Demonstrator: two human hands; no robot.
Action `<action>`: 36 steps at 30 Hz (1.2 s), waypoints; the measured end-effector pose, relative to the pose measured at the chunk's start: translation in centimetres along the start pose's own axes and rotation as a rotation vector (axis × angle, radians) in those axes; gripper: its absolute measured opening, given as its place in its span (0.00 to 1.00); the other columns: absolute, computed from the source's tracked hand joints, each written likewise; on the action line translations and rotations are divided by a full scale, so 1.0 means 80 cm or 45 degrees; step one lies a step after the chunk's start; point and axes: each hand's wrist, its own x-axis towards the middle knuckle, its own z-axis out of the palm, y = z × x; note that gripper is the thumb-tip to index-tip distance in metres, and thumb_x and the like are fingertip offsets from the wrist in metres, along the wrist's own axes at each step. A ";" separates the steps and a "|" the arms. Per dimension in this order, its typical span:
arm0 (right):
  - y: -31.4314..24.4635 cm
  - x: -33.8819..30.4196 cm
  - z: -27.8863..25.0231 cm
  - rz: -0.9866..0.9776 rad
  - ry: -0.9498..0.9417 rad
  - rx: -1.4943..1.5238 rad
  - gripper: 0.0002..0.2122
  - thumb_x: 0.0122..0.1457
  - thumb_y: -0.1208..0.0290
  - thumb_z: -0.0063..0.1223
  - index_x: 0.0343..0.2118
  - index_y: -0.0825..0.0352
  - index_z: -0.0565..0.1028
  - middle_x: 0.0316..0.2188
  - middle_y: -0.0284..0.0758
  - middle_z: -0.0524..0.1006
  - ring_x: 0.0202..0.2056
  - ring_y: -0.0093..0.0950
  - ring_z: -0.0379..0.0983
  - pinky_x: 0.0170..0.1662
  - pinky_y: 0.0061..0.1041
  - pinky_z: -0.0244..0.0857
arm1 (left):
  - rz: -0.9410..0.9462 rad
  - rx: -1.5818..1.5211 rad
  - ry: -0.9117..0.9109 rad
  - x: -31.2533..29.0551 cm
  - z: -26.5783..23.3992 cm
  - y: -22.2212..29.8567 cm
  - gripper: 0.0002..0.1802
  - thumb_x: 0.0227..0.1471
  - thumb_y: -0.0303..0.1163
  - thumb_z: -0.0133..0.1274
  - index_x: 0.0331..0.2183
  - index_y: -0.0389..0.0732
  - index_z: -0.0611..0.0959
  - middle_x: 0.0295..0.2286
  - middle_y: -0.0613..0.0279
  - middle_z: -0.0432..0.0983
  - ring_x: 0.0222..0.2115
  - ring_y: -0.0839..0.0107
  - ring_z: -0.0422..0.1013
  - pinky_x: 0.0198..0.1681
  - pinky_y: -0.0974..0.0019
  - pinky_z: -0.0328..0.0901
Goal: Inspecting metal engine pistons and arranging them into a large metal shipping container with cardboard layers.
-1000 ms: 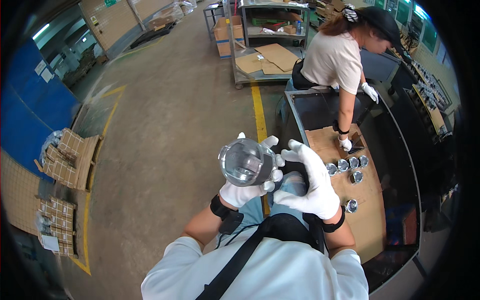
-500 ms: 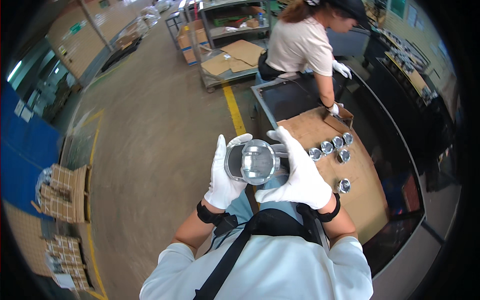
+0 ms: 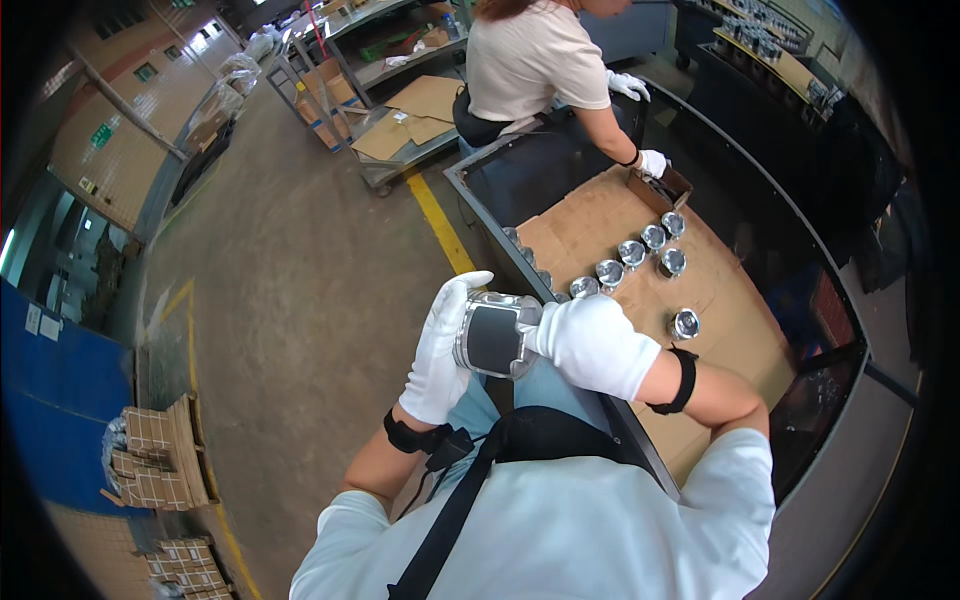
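Note:
In front of my waist I hold a silvery engine piston [image 3: 494,336] with a dark grey patch on its side. My left hand [image 3: 440,345] is wrapped round its left end, thumb and fingers gripping it. My right hand [image 3: 595,347] is closed at the other end, its fingertips against the piston's edge; the glove hides most of that end. Both hands wear white gloves. Beyond my right hand, several similar pistons [image 3: 631,254] stand in a slanting row on a cardboard sheet [image 3: 570,232], with a single piston [image 3: 685,324] nearer me.
The cardboard lies on a black metal-framed table [image 3: 740,130] at my right. Across it, a co-worker [image 3: 540,60] has one gloved hand at a small cardboard box [image 3: 672,187]. A cart with flat cardboard [image 3: 425,110] stands behind. Stacked cartons [image 3: 150,455] sit at far left.
The piston has been turned so its dark side patch faces up. My right hand has gone from spread round it to closed at its right end. The view has shifted right.

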 end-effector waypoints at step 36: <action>0.068 -0.086 0.032 0.868 0.366 0.456 0.09 0.45 0.73 0.53 0.33 0.64 0.77 0.34 0.40 0.76 0.30 0.43 0.76 0.35 0.38 0.71 | -0.482 1.041 -0.909 0.021 0.004 -0.027 0.39 0.52 0.33 0.62 0.62 0.37 0.65 0.56 0.55 0.64 0.55 0.65 0.65 0.57 0.60 0.63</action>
